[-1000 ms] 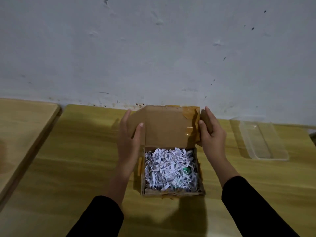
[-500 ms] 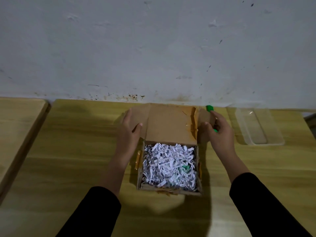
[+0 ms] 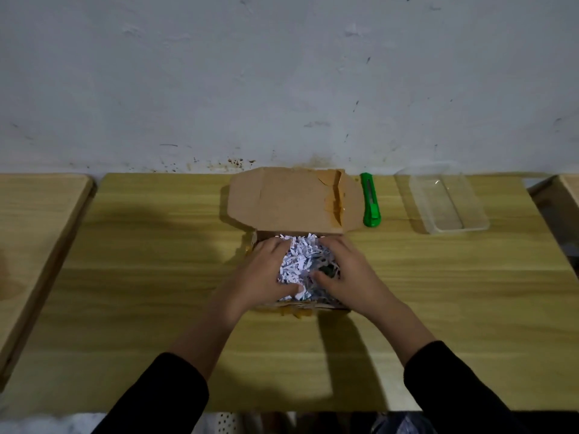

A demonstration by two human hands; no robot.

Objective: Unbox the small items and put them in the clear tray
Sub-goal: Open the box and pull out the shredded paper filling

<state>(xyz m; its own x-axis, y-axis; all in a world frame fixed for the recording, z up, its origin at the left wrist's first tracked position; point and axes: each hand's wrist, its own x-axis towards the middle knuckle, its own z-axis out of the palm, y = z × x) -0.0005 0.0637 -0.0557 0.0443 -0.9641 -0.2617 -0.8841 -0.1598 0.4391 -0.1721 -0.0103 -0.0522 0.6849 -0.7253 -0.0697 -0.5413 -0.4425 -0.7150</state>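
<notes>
Head view shows both hands buried in the shredded paper filling the open cardboard box on the counter. Left hand and right hand lie with fingers loosely curled into the paper, grasping nothing visible. Clear tray sits well right, beyond a green utility knife.

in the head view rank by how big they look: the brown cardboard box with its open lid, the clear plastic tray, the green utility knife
1. Brown cardboard box with its lid folded back: largest.
2. Clear rectangular plastic tray: clearly smaller.
3. Green utility knife: smallest, a thin strip between the two.
All three sit on the wooden table at similar depth, so the order seems reliable.
</notes>
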